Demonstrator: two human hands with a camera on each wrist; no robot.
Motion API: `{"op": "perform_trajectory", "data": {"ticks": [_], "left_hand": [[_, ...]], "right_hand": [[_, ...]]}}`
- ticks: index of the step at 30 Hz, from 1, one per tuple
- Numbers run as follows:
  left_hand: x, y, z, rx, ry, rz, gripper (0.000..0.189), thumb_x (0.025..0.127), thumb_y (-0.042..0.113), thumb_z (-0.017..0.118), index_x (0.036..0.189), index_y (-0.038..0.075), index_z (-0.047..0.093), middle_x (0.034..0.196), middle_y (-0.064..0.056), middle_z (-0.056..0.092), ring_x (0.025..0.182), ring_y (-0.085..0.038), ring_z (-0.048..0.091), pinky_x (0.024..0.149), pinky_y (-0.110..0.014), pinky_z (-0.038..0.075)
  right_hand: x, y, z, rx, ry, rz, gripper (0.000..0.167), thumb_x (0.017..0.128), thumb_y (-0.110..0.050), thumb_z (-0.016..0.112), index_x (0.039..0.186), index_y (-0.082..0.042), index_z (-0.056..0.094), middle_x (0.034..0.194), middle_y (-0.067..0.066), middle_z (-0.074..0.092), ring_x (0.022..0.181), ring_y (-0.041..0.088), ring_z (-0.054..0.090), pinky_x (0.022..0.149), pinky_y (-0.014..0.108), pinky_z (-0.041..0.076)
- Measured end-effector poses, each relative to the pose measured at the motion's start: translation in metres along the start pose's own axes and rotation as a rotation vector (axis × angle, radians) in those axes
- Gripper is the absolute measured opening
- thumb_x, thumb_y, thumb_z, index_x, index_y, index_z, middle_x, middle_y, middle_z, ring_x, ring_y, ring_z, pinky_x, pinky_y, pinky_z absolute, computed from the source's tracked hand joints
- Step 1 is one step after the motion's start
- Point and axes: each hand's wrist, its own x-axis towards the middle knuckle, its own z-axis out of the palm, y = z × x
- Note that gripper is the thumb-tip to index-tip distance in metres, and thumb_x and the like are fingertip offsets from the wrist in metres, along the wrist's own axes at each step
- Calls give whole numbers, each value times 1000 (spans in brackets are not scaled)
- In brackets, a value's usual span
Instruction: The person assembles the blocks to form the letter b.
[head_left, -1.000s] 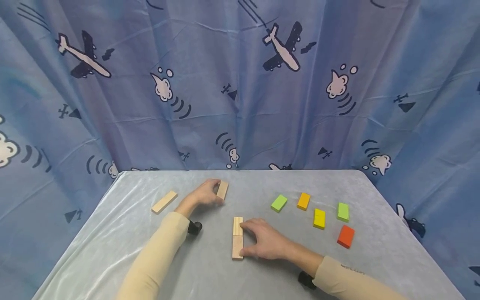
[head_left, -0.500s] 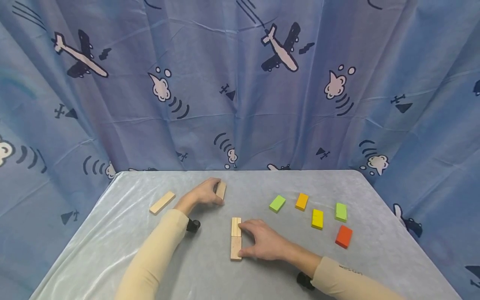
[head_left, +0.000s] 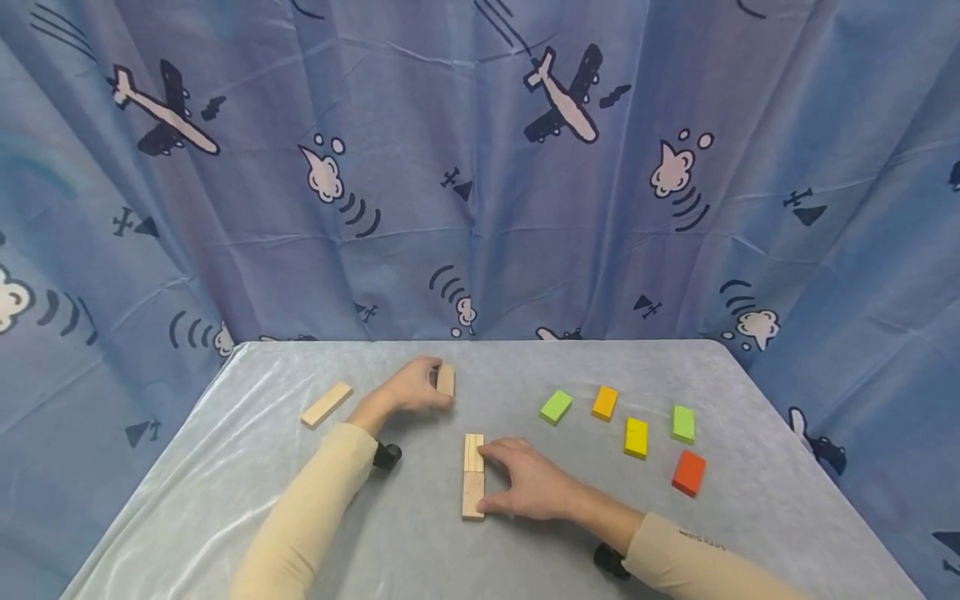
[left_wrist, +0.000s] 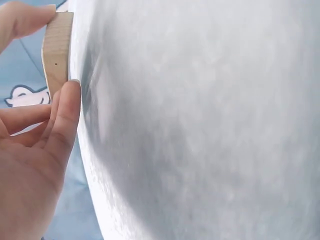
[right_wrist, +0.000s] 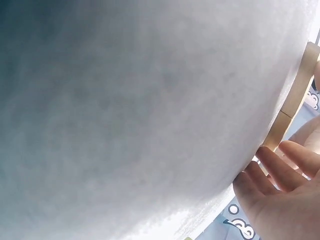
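Note:
At the far middle of the table, my left hand (head_left: 408,387) pinches a plain wooden block (head_left: 446,380) between thumb and fingers. The left wrist view shows the thumb at one end of this wooden block (left_wrist: 59,52) and fingertips at the other. Closer to me, a wooden block (head_left: 473,496) and another wooden block (head_left: 474,452), with lines along its top, lie end to end in a row. My right hand (head_left: 536,482) is spread beside that row, its thumb and fingertips touching the right side. In the right wrist view its fingers (right_wrist: 280,167) look fairly straight.
A loose wooden block (head_left: 327,405) lies at the left. On the right are a green block (head_left: 556,407), an orange block (head_left: 604,402), a yellow block (head_left: 636,438), a second green block (head_left: 683,424) and a red block (head_left: 688,473). A patterned curtain (head_left: 420,167) hangs behind the table.
The block in my left hand has turned slightly, so it points more directly away from me. My right hand and the two-block row stay in place.

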Motion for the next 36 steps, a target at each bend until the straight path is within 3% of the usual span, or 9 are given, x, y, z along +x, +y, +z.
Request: {"op": "perform_trajectory", "data": {"ticks": [3, 8, 15, 19, 22, 29, 36], "left_hand": [[-2, 5, 1, -48, 14, 7, 91, 72, 32, 83, 143, -12, 47, 130, -23, 61, 118, -33, 59, 106, -46, 44], [-3, 11, 9, -105, 18, 21, 90, 72, 30, 84, 142, -12, 48, 114, -17, 66, 91, -20, 62, 87, -38, 52], [-5, 19, 22, -136, 4, 0, 90, 73, 34, 84, 142, -10, 49, 122, -17, 65, 89, -15, 63, 85, -36, 53], [-6, 26, 26, -136, -14, -9, 90, 74, 33, 85, 144, -10, 47, 114, -14, 67, 87, -15, 63, 86, -37, 52], [-6, 30, 30, -123, -22, 1, 91, 74, 35, 85, 143, -10, 47, 115, -16, 66, 93, -20, 64, 91, -40, 52], [-4, 38, 37, -59, -40, 23, 91, 73, 36, 82, 142, -11, 48, 140, -25, 55, 130, -36, 53, 108, -45, 43], [-9, 41, 39, 3, -85, 13, 92, 76, 34, 83, 146, -10, 43, 142, -24, 51, 126, -32, 54, 106, -44, 44]], "right_hand": [[0, 1, 0, -2, 1, 1, 77, 82, -46, 82, 142, -4, 56, 142, 12, 57, 136, 33, 47, 111, 52, 38], [0, 1, 0, 2, -8, 4, 77, 83, -47, 82, 142, -4, 56, 142, 12, 56, 136, 33, 47, 111, 53, 37], [-1, 2, 0, 7, -2, -12, 77, 83, -48, 80, 142, -4, 56, 142, 12, 57, 136, 33, 47, 111, 53, 37], [0, 1, 0, 10, 8, -24, 77, 83, -47, 81, 141, -3, 57, 141, 13, 57, 135, 34, 48, 110, 54, 37], [0, 1, 0, 13, 8, -24, 77, 83, -46, 82, 141, -3, 57, 141, 14, 57, 135, 35, 48, 111, 54, 37], [0, 0, -1, 10, 3, -15, 77, 83, -47, 81, 142, -3, 56, 142, 14, 57, 136, 35, 47, 111, 53, 37], [1, 1, 0, 13, 0, -22, 77, 83, -47, 81, 142, -3, 56, 142, 14, 56, 136, 35, 47, 111, 53, 37]]}}
